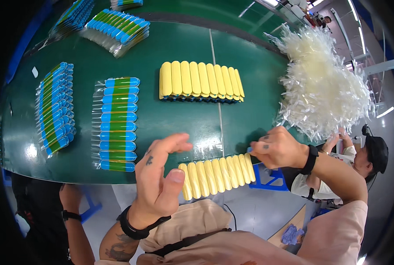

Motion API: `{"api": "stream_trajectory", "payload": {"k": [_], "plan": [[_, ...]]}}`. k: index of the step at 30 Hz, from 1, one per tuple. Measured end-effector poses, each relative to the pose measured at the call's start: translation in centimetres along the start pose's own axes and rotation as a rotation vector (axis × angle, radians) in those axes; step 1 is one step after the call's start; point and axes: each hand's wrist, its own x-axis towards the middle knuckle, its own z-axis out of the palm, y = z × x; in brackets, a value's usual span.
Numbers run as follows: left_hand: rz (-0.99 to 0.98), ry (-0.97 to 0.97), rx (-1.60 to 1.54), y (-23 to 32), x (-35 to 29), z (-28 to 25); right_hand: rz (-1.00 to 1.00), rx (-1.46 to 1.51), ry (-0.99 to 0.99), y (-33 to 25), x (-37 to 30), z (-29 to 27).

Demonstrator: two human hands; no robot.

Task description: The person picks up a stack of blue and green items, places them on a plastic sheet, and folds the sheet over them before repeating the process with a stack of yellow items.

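A row of yellow, round-ended strips in clear film lies side by side at the table's near edge. At its left end is my left hand, its fingers stretched out and its thumb apart, holding nothing that I can see. My right hand is closed above the right end of the row. A small bluish bit shows at its fingertips; what they pinch is too small to make out. Farther off lies a stack of similar strips, yellow side up, with dark blue edges showing beneath.
Blue-and-green strips in clear film lie in a column, a leaning stack and a far-left pile on the green table. A heap of clear plastic pieces stands right. People sit at both sides, one in a black cap.
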Motion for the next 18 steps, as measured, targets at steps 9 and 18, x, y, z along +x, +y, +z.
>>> {"api": "stream_trajectory", "payload": {"k": [9, 18], "plan": [[0.277, -0.454, 0.486, 1.5, -1.9, -1.7, 0.228, -0.164, 0.147, -1.5, -0.5, -0.1], [-0.029, -0.250, 0.111, 0.1, -0.3, 0.8, 0.317, 0.451, 0.234, -3.3, 3.0, -1.5]]}}
